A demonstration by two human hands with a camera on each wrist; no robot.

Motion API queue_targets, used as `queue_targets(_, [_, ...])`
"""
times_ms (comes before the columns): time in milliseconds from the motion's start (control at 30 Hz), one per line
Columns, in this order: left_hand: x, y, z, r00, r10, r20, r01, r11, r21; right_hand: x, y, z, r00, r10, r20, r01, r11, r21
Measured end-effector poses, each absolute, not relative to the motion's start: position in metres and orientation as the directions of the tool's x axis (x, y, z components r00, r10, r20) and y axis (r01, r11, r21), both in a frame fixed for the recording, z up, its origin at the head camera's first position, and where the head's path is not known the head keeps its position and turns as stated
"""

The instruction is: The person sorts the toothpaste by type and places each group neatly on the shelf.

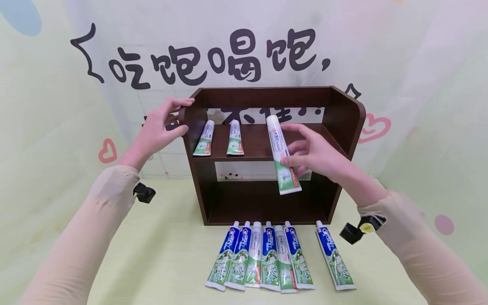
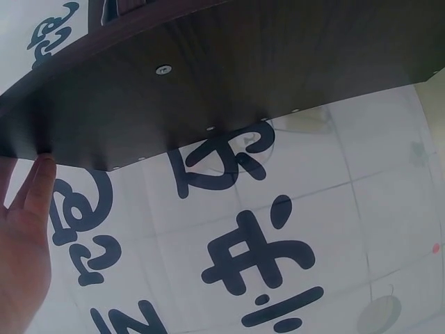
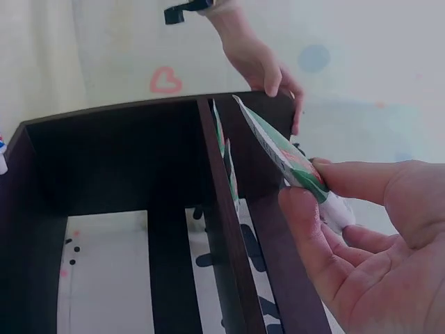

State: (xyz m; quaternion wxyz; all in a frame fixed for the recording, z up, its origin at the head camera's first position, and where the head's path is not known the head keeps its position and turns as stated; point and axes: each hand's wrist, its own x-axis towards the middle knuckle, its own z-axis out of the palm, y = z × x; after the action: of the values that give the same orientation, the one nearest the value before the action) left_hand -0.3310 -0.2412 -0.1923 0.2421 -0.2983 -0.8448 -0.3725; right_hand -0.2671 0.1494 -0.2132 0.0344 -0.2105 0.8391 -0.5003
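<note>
My right hand (image 1: 310, 150) pinches a white-and-green toothpaste tube (image 1: 280, 154) between thumb and fingers, cap up and tilted. In the head view the tube overlaps the front of a dark brown two-tier shelf (image 1: 263, 159), at the upper tier's right half. Seen from the right wrist, the tube (image 3: 281, 149) is at the fingertips, in front of the upper compartment. My left hand (image 1: 158, 123) holds the upper front corner of the shelf's left side panel, thumb at the front edge and fingers at the top. Two similar tubes, a left one (image 1: 204, 137) and a middle one (image 1: 235, 137), lean on the upper tier.
Before the shelf, several toothpaste tubes lie in a fanned row on the pale table (image 1: 164, 254), blue-and-green ones (image 1: 270, 258) mixed with white-and-green ones (image 1: 254, 254). A separate blue-and-green tube (image 1: 334, 256) lies to the right. Behind stands a printed cloth backdrop (image 1: 152, 25).
</note>
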Motion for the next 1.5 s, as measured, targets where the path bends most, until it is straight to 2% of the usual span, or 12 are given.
queue_targets(367, [-0.332,-0.241,-0.192,-0.705,0.312,0.637,0.680,0.552,0.483,-0.315,0.136,-0.199,-0.916,-0.331,0.225,-0.338,0.339,-0.878])
queue_targets(700, [-0.331,-0.242,-0.191,-0.708,0.310,0.634,0.677,0.554,0.484,-0.346,0.122,-0.199,-0.931,-0.288,0.226,-0.311,0.296,-0.903])
queue_targets(1100, [-0.330,-0.242,-0.190,-0.711,0.315,0.628,0.675,0.557,0.485,-0.361,0.121,-0.206,-0.940,-0.273,0.203,-0.280,0.283,-0.917])
queue_targets(1500, [-0.332,-0.242,-0.192,-0.714,0.321,0.622,0.671,0.567,0.478,-0.368,0.120,-0.217,-0.923,-0.341,0.177,-0.265,0.231,-0.936])
